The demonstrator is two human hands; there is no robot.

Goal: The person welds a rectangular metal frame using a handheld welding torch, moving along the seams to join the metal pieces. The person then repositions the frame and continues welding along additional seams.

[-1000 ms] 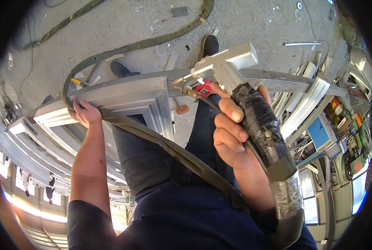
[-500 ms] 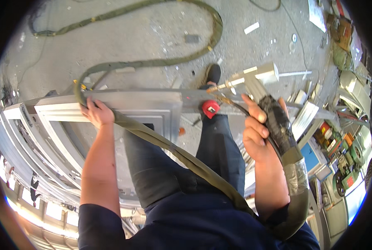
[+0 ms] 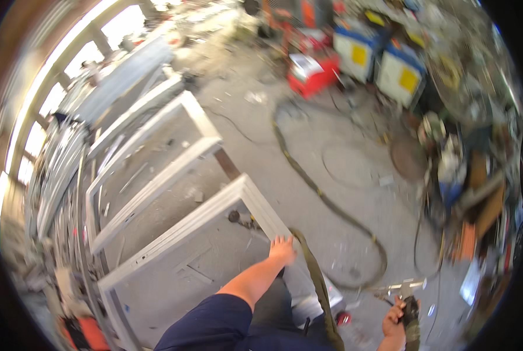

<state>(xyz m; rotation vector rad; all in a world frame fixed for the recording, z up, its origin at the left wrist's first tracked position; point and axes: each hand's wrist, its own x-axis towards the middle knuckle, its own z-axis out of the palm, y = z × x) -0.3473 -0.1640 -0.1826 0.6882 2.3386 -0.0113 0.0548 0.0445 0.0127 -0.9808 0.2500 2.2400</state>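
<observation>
My left hand [image 3: 283, 250] lies on the rail of a pale grey door-like frame [image 3: 261, 213], fingers stretched out near its edge. Just right of those fingers runs a thick olive-green sleeved hose [image 3: 311, 257], which passes down toward my body. At the lower right, my right hand [image 3: 393, 319] grips a welding torch [image 3: 410, 310] by its dark wrapped handle. Its T-shaped metal head points left, above the floor. A small red tape measure [image 3: 343, 318] shows between the hose and the torch, partly blurred.
More pale frames [image 3: 156, 187] lie to the left, beside long metal profiles [image 3: 59, 181]. The hose loops over the concrete floor [image 3: 244, 117]. A red machine [image 3: 314, 73] and white-and-blue boxes [image 3: 399, 73] stand at the back. Clutter [image 3: 478, 205] lines the right side.
The view has swung up and left, bringing the far frames and machines into sight. My left hand now rests on the frame beside the hose; my right hand still holds the torch.
</observation>
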